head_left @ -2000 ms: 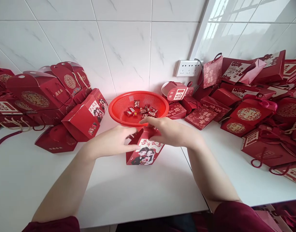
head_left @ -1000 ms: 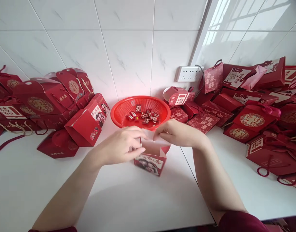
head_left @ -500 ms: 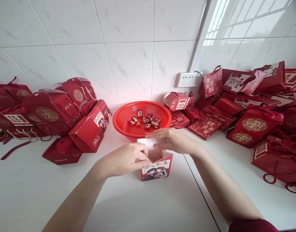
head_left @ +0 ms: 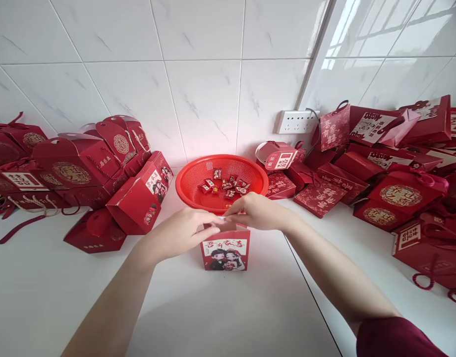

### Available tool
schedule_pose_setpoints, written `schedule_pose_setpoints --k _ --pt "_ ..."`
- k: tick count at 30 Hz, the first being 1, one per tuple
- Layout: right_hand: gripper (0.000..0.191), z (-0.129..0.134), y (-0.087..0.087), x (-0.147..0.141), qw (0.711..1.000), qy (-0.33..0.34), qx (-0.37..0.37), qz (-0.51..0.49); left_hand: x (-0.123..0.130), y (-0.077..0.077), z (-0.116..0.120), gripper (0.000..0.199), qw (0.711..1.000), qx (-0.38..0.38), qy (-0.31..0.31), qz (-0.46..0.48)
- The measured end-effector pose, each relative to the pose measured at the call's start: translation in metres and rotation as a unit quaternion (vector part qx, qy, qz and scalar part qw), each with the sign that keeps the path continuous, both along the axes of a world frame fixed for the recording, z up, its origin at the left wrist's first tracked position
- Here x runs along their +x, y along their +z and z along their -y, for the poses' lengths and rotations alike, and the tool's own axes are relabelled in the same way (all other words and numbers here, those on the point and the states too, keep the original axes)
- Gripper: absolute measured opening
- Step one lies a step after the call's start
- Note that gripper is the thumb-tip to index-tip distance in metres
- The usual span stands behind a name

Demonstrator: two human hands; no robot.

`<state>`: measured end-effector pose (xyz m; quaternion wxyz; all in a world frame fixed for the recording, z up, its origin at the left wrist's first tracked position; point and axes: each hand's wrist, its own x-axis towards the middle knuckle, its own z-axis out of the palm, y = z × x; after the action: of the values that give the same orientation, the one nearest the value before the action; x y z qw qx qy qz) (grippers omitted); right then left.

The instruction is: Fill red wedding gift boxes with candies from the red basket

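Note:
An upright red gift box (head_left: 225, 250) with a cartoon bridal couple on its front stands on the counter before me, its top open at the front edge. My left hand (head_left: 181, 230) grips the box's upper left, thumb low near the rim and fingers reaching over the top. At the back of the opening, my right hand (head_left: 256, 212) has bent fingertips closed on the rear flap. The two hands' fingertips nearly meet there and hide most of the flaps. Just behind the box, a red plastic basket (head_left: 187, 196) holds several wrapped candies (head_left: 230, 186).
Red gift boxes (head_left: 74, 166) with rope handles are stacked on the left, and one lies tilted (head_left: 137, 203) in front. A larger heap of red boxes (head_left: 395, 193) fills the right. A power socket (head_left: 298, 122) is on the tiled wall, above the white counter (head_left: 228, 317).
The box has turned to face me squarely and shifted slightly left. My right hand has come down and left to its back flap; my left hand has moved left along the top.

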<state>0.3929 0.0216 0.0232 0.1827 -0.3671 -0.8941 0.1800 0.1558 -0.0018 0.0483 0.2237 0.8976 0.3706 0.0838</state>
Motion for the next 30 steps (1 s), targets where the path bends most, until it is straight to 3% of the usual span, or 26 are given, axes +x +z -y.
schedule_pose_setpoints --k 3,5,7,9,13,17,21,26,30 --pt "0.042 -0.034 0.008 0.007 0.994 -0.096 0.002 0.051 -0.001 -0.001 -0.002 0.034 0.999 0.001 0.032 0.002" --pt "0.039 -0.066 0.009 0.011 0.980 -0.171 0.004 0.103 0.000 0.000 0.001 0.035 1.000 0.000 0.026 -0.014" --pt "0.030 -0.100 0.004 0.012 0.971 -0.187 -0.023 0.147 0.001 0.002 0.004 0.041 0.999 0.003 0.017 -0.036" --pt "0.036 -0.130 -0.006 0.008 0.958 -0.181 -0.074 0.212 0.000 0.002 0.008 0.044 0.998 0.010 0.020 -0.056" --pt "0.038 -0.163 -0.033 -0.005 0.919 -0.171 -0.143 0.325 -0.001 0.004 0.015 0.043 0.997 0.010 0.042 -0.067" --pt "0.035 -0.170 -0.052 -0.015 0.888 -0.170 -0.181 0.387 0.002 0.006 0.025 0.037 0.997 0.002 0.048 -0.052" --pt "0.032 -0.169 -0.057 -0.017 0.882 -0.148 -0.201 0.400 0.003 0.006 0.030 0.040 0.997 -0.001 0.044 -0.057" --pt "0.028 -0.162 -0.041 -0.006 0.911 -0.142 -0.165 0.351 0.003 0.005 0.024 0.038 0.998 -0.001 0.033 -0.049" --pt "0.016 -0.128 -0.016 0.007 0.952 -0.157 -0.086 0.247 0.003 0.005 0.020 0.045 0.999 0.007 0.017 -0.036"
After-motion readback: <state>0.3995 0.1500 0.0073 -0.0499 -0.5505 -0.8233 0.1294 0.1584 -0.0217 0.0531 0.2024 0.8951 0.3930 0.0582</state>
